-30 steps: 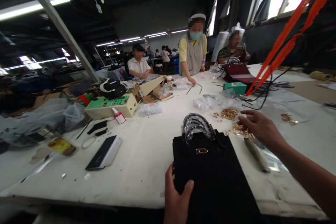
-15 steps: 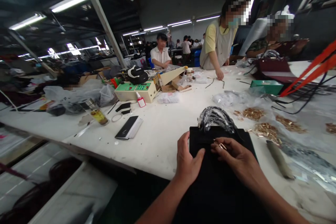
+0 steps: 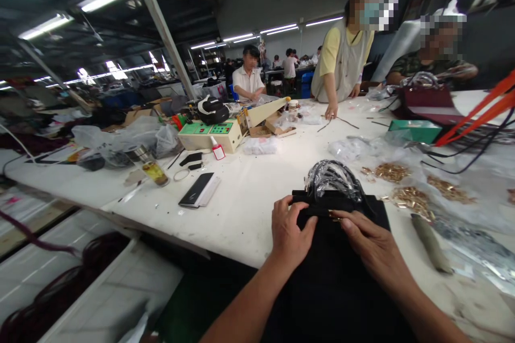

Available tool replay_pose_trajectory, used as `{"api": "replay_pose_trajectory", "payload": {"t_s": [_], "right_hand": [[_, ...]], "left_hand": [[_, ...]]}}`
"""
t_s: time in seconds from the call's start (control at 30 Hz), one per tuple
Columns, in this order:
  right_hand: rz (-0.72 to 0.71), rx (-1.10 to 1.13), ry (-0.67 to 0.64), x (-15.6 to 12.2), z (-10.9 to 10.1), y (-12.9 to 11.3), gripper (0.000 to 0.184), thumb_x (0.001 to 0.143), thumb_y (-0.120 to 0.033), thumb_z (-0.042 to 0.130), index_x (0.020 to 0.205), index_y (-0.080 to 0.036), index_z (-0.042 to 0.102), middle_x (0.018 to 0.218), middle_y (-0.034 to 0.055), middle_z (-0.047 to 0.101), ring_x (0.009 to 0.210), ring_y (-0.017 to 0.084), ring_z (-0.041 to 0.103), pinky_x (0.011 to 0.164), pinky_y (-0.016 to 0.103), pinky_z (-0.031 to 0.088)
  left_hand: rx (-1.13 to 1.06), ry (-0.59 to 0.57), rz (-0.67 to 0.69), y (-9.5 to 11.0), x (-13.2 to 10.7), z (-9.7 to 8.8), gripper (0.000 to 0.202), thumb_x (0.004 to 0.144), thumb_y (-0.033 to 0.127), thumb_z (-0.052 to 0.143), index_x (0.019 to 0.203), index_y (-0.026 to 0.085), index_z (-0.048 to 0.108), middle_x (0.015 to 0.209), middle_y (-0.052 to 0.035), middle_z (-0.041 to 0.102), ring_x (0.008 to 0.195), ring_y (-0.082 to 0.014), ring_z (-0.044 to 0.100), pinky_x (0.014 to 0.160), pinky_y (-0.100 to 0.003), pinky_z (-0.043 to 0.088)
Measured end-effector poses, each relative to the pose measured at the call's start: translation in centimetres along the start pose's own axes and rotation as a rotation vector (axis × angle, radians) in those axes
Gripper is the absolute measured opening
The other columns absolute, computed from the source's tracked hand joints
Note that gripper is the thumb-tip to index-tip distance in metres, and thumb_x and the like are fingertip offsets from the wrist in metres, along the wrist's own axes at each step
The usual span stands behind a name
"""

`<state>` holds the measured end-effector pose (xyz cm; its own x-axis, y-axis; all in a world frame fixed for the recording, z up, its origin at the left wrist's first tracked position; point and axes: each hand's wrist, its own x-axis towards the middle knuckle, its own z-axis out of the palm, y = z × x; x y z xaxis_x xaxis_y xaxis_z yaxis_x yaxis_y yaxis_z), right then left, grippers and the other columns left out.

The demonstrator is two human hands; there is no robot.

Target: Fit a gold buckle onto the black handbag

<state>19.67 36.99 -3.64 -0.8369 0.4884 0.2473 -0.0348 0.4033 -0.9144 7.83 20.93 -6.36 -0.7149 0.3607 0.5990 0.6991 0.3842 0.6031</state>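
Observation:
A black handbag (image 3: 338,284) lies at the front edge of the table, its body reaching down toward me. Clear plastic wraps its arched handles (image 3: 333,179) at the far end. My left hand (image 3: 290,233) pinches a black flap or strip near the bag's top, thumb and fingers closed on it. In the fingertips of my right hand (image 3: 368,238) is a small gold-coloured metal fitting (image 3: 335,215), held against that same strip. Its exact shape is partly hidden by the fingers.
Piles of gold fittings (image 3: 392,172) lie on plastic at the right, near an olive-coloured roll (image 3: 431,244). On the left are a black-and-white booklet (image 3: 199,190), a drink bottle (image 3: 156,172) and a cream-coloured machine (image 3: 211,135). A co-worker (image 3: 341,64) stands across the table.
My left hand has closed from a spread pose onto the bag's strip. My right hand has brought the gold fitting against it. The co-worker's hand shifted a thin strip across the table.

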Motion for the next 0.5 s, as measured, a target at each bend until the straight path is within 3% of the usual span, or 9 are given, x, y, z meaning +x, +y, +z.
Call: {"api": "replay_pose_trajectory", "payload": {"t_s": [0.13, 0.27, 0.4, 0.5], "right_hand": [[0.096, 0.086, -0.054, -0.2, -0.2, 0.4, 0.049, 0.092, -0.064, 0.064, 0.122, -0.029, 0.079, 0.077, 0.0044, 0.066, 0.061, 0.019, 0.057, 0.059, 0.031, 0.051], [0.003, 0.131, -0.1, 0.0, -0.1, 1.0, 0.04, 0.093, -0.058, 0.066, 0.119, -0.03, 0.08, 0.09, 0.0045, 0.069, 0.079, 0.022, 0.065, 0.075, 0.033, 0.057], [-0.048, 0.13, -0.121, 0.1, 0.2, 1.3, 0.032, 0.093, -0.055, 0.068, 0.103, -0.028, 0.082, 0.102, 0.0049, 0.07, 0.091, 0.022, 0.067, 0.082, 0.031, 0.057], [-0.018, 0.103, -0.07, 0.1, 0.7, 1.8, 0.034, 0.09, -0.056, 0.071, 0.099, -0.024, 0.078, 0.101, 0.0048, 0.07, 0.088, 0.02, 0.067, 0.081, 0.03, 0.055]], "left_hand": [[-0.063, 0.004, -0.039, 0.6, 0.1, 0.2, 0.031, 0.08, 0.018, 0.079, 0.105, 0.023, 0.062, 0.129, -0.0096, 0.055, 0.127, -0.0297, 0.052, 0.109, -0.049, 0.046], [-0.125, 0.028, -0.043, 0.8, 0.3, 0.5, 0.032, 0.078, 0.008, 0.073, 0.101, 0.022, 0.056, 0.13, -0.0088, 0.053, 0.129, -0.0276, 0.051, 0.11, -0.047, 0.044], [-0.188, 0.047, -0.027, 0.7, 0.4, 0.3, 0.02, 0.087, 0.009, 0.062, 0.1, 0.022, 0.055, 0.126, -0.008, 0.056, 0.126, -0.0244, 0.053, 0.109, -0.043, 0.044], [-0.285, 0.057, -0.074, 0.9, 0.1, -0.1, 0.014, 0.095, 0.019, 0.06, 0.109, 0.022, 0.058, 0.126, -0.0089, 0.059, 0.124, -0.0233, 0.056, 0.11, -0.042, 0.044]]}}
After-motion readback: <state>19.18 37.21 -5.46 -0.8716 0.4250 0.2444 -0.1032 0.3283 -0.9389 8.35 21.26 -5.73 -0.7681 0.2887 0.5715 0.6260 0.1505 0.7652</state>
